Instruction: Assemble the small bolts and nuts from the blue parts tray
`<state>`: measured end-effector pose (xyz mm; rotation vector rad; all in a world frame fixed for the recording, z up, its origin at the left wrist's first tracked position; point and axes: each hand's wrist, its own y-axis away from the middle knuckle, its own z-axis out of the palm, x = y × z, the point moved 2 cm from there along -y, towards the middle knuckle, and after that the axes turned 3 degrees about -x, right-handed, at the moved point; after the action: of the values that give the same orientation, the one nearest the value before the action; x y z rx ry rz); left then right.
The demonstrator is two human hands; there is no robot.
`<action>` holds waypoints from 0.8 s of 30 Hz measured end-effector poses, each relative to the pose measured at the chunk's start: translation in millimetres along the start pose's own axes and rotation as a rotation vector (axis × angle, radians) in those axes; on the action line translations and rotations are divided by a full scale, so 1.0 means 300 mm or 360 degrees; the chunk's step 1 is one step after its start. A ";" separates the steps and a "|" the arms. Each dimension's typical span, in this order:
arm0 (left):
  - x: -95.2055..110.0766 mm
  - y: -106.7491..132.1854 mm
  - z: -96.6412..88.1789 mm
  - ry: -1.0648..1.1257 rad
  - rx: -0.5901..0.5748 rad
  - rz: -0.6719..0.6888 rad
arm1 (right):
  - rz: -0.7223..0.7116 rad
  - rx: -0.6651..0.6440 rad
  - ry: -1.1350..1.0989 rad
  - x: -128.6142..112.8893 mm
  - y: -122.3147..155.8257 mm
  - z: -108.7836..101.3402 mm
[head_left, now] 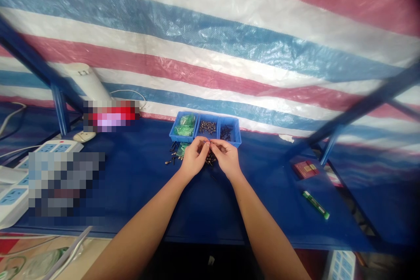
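Probably mid-assembly or sorting: left hand (194, 157) and right hand (227, 157) pinched closed, tips meeting, contents unclear, over loose screws (210, 159) at the blue bins' (238, 141) 6 o'clock; next likely needs steady fingertip alignment.

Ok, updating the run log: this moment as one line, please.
left hand, right hand: fingertips together | held item: unclear | nearby: loose screws | beyond: blue bins
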<state>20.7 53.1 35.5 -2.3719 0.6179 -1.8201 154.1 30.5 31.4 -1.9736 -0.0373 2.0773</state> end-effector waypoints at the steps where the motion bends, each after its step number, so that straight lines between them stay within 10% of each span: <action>1: -0.001 0.000 0.002 0.0013 -0.0003 0.0005 | 0.0001 0.0011 -0.0017 0.002 -0.001 0.000; 24: -0.005 -0.002 -0.003 -0.0058 0.0068 -0.0001 | -0.0019 -0.0084 -0.0062 -0.017 0.011 0.013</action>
<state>19.7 54.3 34.5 -2.3724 0.5685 -1.7679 149.9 27.0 35.9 -1.9581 -0.1124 2.1277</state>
